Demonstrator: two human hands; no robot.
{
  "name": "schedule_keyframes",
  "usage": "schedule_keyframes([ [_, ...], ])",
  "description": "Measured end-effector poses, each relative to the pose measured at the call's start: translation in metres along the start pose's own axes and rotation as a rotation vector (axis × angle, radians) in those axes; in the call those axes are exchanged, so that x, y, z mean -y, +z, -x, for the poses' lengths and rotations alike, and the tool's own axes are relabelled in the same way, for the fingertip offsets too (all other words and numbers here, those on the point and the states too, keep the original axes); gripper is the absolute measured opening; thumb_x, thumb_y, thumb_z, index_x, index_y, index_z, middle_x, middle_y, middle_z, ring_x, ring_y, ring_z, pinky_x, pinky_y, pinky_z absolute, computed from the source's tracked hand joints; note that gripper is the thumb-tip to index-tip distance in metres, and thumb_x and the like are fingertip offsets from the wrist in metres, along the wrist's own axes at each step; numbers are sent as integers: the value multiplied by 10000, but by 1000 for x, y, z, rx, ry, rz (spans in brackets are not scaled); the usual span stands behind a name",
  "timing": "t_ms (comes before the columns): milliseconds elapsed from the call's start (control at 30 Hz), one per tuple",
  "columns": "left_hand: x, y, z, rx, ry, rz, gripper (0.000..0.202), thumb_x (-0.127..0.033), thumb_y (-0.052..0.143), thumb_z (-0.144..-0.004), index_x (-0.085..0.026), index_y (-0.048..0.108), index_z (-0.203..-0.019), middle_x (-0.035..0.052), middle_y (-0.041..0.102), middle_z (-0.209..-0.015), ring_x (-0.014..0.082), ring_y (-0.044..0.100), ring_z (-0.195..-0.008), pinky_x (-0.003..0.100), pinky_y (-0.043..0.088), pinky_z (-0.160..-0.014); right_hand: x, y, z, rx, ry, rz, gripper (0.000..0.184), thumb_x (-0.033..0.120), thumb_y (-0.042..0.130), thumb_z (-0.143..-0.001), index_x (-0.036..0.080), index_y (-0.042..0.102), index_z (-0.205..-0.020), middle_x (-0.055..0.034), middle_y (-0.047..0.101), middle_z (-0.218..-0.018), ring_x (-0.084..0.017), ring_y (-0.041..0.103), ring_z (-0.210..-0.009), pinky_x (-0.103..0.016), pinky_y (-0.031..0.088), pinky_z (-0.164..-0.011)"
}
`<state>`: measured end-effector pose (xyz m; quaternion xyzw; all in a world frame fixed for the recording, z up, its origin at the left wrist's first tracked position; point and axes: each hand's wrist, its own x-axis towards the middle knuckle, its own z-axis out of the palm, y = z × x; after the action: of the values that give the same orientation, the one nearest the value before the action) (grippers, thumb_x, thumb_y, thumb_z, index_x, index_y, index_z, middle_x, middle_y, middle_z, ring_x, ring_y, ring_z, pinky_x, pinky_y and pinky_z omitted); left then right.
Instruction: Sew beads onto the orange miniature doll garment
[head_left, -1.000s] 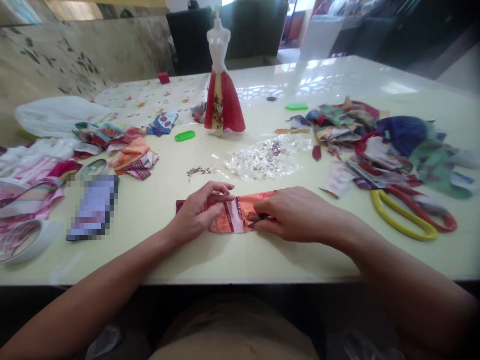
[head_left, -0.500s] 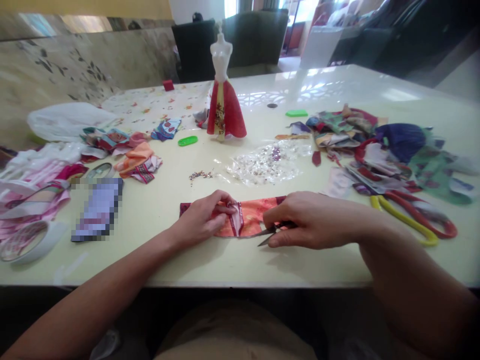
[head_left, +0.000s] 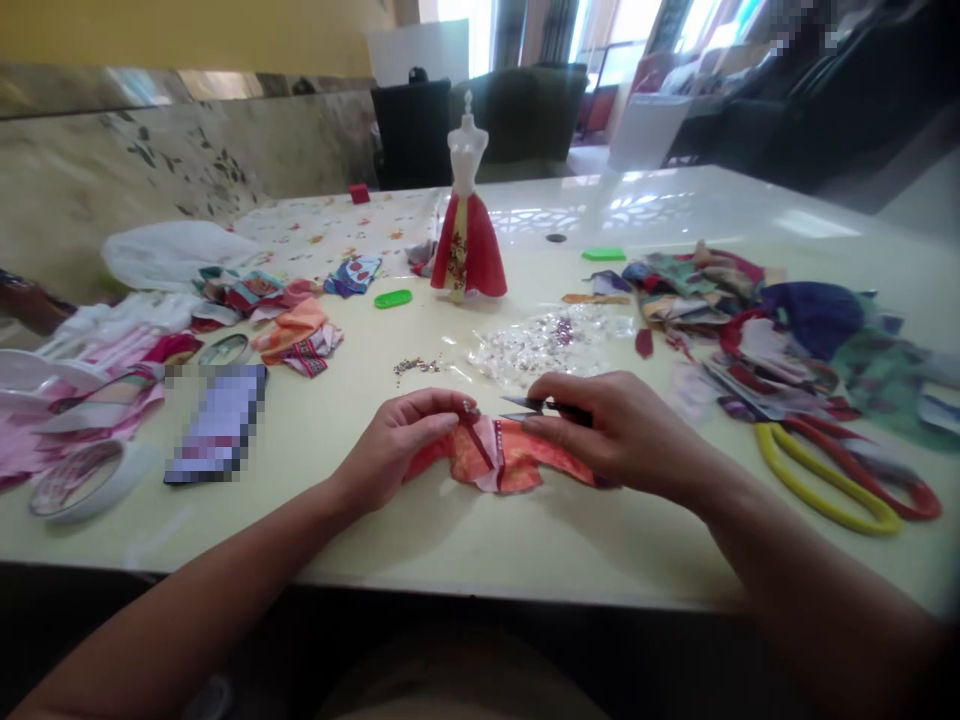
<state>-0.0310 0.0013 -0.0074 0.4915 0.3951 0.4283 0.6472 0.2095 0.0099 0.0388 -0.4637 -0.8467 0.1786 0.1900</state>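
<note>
My left hand [head_left: 394, 440] is closed in a pinch on the upper edge of a small orange garment piece [head_left: 517, 472] with a dark red trim strip down its pale middle. Something small and shiny shows at the fingertips. In my right hand [head_left: 622, 425] is a pair of dark-handled thread snips [head_left: 531, 406], its pointed blades spread apart and aimed left, just above the garment's top edge. Behind the hands lie small beads [head_left: 418, 368] and a clear plastic sheet [head_left: 517, 345] scattered with sequins. A white doll-size mannequin [head_left: 466, 160] in a red and gold skirt [head_left: 480, 250] stands farther back.
Fabric scraps [head_left: 697, 290] are heaped at right, near large scissors [head_left: 817, 490] with yellow and red handles. At left are a tape roll [head_left: 90, 485], a pixelated dark-edged object [head_left: 217, 425], and orange scraps [head_left: 300, 335]. Two green pieces [head_left: 394, 299] flank the mannequin.
The snips have moved from the garment's near edge up to its far edge. My left hand has shifted to the top edge, and the garment now lies bunched and wavy. The view has tilted up.
</note>
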Motion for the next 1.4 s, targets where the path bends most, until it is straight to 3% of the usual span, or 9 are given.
schedule_keyframes([
  [133, 2, -1, -3, -28, -46, 95, 167, -205, 659, -812, -152, 705, -963, 76, 699, -1015, 179, 642, -970, 305, 478, -930, 1, 14, -1, -21, 18, 94, 316, 507, 528, -874, 207, 621, -845, 23, 550, -600, -101, 440, -551, -250, 243, -547],
  [333, 2, -3, -5, -42, -13, -9, 155, -205, 636, -818, -164, 686, -959, 61, 682, -1025, 171, 627, -980, 318, 459, -953, 1, 21, -3, 62, -2, 170, 303, 476, 500, -895, 208, 629, -837, 4, 609, -650, -113, 506, -585, -254, 238, -555],
  [533, 0, 0, -4, 28, 42, -191, 195, -209, 597, -835, -162, 666, -1011, 72, 675, -1045, 189, 617, -992, 347, 453, -957, 13, 24, 2, 234, -227, 126, 358, 456, 445, -930, 241, 621, -1156, -43, 700, -892, -140, 584, -686, -262, 252, -572],
  [667, -3, -1, -4, 13, 100, -311, 223, -220, 597, -837, -169, 666, -1043, 70, 675, -1068, 189, 608, -1010, 336, 448, -956, 20, 27, 2, 360, -242, 230, 317, 421, 463, -913, 263, 659, -1106, -30, 683, -776, -146, 555, -624, -270, 199, -543],
  [800, -1, -6, -9, -42, 124, -243, 204, -206, 583, -840, -172, 665, -1024, 65, 665, -1073, 181, 601, -1024, 325, 444, -959, 21, 28, 2, 409, -234, 257, 323, 444, 448, -919, 247, 664, -1057, -29, 670, -727, -147, 534, -592, -273, 184, -532],
  [900, 0, -9, -11, -54, 114, -205, 210, -206, 592, -832, -172, 657, -1028, 66, 659, -1090, 186, 603, -1036, 327, 448, -950, 21, 28, 3, 394, -234, 262, 329, 451, 432, -930, 240, 658, -1041, -35, 682, -771, -155, 561, -630, -276, 192, -537],
  [1033, -1, -6, -11, 14, 83, -241, 241, -224, 603, -830, -160, 646, -1058, 77, 678, -1062, 188, 629, -993, 340, 454, -938, 21, 31, 4, 265, -203, 297, 365, 434, 410, -946, 238, 576, -1206, -62, 700, -926, -175, 601, -722, -279, 199, -552],
  [1200, -3, -5, -10, 25, 104, -288, 213, -215, 617, -825, -168, 668, -1027, 71, 684, -1068, 197, 625, -1040, 343, 451, -971, 22, 36, 3, 321, -194, 393, 316, 447, 425, -929, 222, 640, -984, -41, 681, -778, -158, 569, -614, -295, 131, -525],
  [1400, 3, -14, -15, -31, 52, 32, 173, -210, 610, -825, -178, 669, -984, 74, 649, -1134, 235, 632, -1072, 400, 482, -963, 24, 36, 3, 344, -197, 404, 331, 457, 423, -927, 213, 644, -957, -40, 670, -741, -152, 562, -595, -293, 107, -513],
])
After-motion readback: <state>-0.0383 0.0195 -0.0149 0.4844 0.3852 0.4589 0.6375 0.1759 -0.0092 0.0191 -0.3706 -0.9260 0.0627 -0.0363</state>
